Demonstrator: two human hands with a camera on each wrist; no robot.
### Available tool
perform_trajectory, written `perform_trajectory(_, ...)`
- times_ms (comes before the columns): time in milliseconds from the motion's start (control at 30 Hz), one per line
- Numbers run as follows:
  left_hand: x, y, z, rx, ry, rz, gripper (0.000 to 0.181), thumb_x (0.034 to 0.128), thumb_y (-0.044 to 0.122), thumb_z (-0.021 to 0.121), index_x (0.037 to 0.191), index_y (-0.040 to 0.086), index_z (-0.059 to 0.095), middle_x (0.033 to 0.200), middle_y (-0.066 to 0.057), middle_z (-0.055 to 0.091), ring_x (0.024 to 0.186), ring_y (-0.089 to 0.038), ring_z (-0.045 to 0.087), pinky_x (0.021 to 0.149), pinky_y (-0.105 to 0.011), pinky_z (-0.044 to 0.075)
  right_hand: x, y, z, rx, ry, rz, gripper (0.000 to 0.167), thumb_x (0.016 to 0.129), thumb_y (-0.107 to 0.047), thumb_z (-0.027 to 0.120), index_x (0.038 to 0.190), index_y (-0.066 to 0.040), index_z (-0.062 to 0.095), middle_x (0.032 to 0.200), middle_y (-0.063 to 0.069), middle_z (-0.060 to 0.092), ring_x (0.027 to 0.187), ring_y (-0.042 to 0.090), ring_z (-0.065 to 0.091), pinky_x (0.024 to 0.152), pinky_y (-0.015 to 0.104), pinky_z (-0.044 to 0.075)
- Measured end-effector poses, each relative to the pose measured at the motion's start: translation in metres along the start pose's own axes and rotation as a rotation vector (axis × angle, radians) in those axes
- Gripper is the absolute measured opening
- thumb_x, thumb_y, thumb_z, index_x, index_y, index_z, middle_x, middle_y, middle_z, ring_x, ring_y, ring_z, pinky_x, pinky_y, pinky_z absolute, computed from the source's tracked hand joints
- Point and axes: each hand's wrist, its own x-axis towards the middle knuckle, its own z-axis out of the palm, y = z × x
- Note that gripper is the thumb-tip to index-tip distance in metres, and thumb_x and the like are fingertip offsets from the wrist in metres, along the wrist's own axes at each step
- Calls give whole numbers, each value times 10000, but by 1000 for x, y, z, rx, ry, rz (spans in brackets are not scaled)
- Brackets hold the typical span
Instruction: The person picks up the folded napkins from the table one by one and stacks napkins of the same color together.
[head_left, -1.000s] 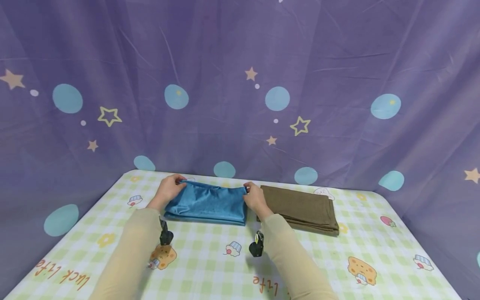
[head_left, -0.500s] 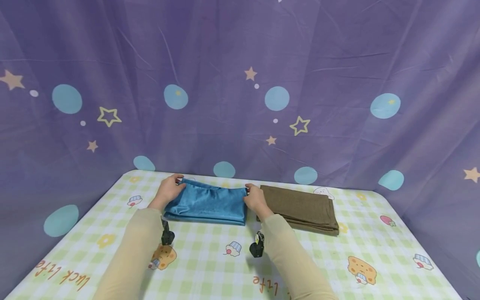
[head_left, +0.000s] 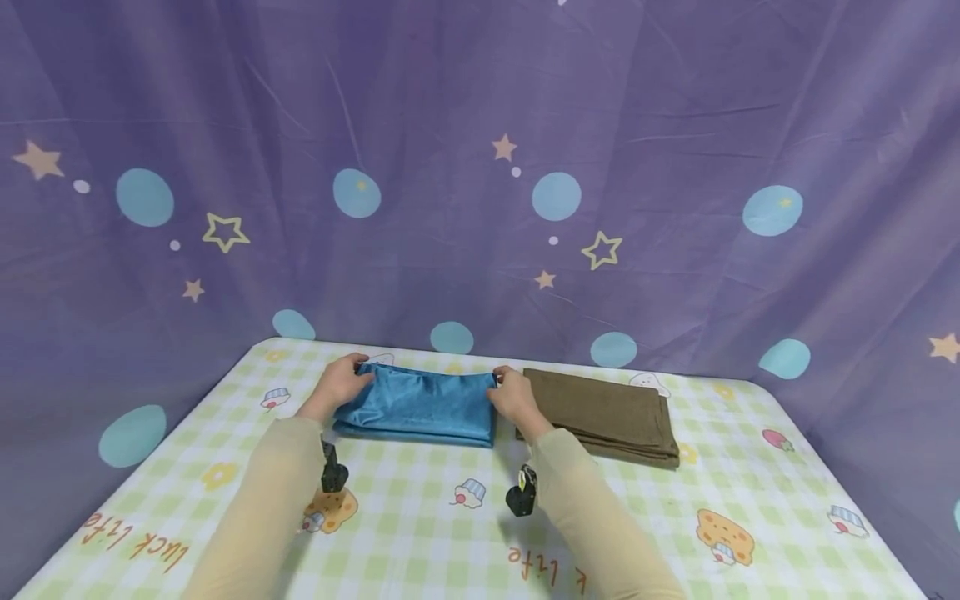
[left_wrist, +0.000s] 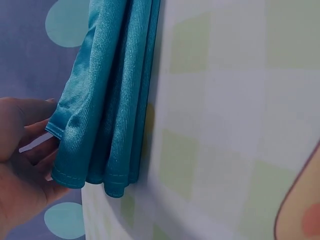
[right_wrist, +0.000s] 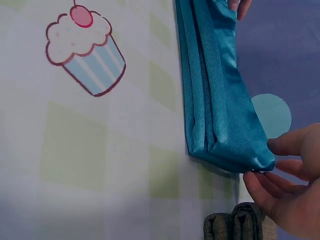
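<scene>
A shiny blue cloth [head_left: 427,408], folded into a thick rectangle of several layers, lies on the table in the head view. My left hand [head_left: 342,383] holds its far left corner. In the left wrist view the left hand [left_wrist: 25,160] has its thumb and fingers about the loose corner of the blue cloth [left_wrist: 95,110]. At the far right corner, my right hand [head_left: 515,396] pinches the fabric. The right wrist view shows the right hand [right_wrist: 290,180] with the thumb on one side of the blue cloth's corner [right_wrist: 245,135] and fingers on the other.
A folded brown cloth [head_left: 600,412] lies just right of the blue one, close to my right hand. The table [head_left: 405,517] has a green-checked cover with printed cupcakes. Behind its far edge hangs a purple curtain [head_left: 450,275].
The top layer's far edge, earlier slanting up at the left, now lies straighter along the fold. Both hands stay at the same corners and shift only slightly.
</scene>
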Motion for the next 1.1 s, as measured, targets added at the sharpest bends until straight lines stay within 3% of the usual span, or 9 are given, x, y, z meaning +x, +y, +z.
perform_trajectory(300,-11,-3,-5,10,-7,-7,540,894,156,515,1337,-99,340,1263,-326,446,1154,-449,433,946,-508,374,-7,0,-10,11,-16,-20,267,870,-139,577,1120,-49,596,1076,133,605,982,271,570,800,388,473)
perform_trajectory(567,-17,-13,-6,8,51,58,424,876,144,533,1221,-97,479,1178,-316,519,1093,-447,486,915,-504,394,-12,4,-17,16,-16,-99,114,887,-157,566,914,-82,647,849,47,641,737,158,563,649,301,463)
perform_trajectory(767,-22,-13,-9,-10,76,73,350,869,126,539,1145,-89,539,1127,-311,544,1044,-437,514,888,-503,405,-20,7,-26,-48,-26,-188,116,876,-164,579,881,-82,661,811,34,644,697,141,548,646,296,458)
perform_trajectory(933,-26,-11,-10,-12,103,74,289,864,114,542,1079,-76,578,1083,-283,576,1007,-413,535,865,-494,417,-26,16,-36,-89,-32,-215,83,868,-151,591,868,-95,651,783,9,632,694,127,547,659,296,454)
perform_trajectory(1100,-30,-9,-10,-7,144,124,216,852,87,548,995,-60,616,1002,-237,624,922,-375,577,804,-466,445,-32,25,-47,-134,-17,-264,60,852,-140,610,857,-96,651,753,1,627,673,122,545,642,298,449)
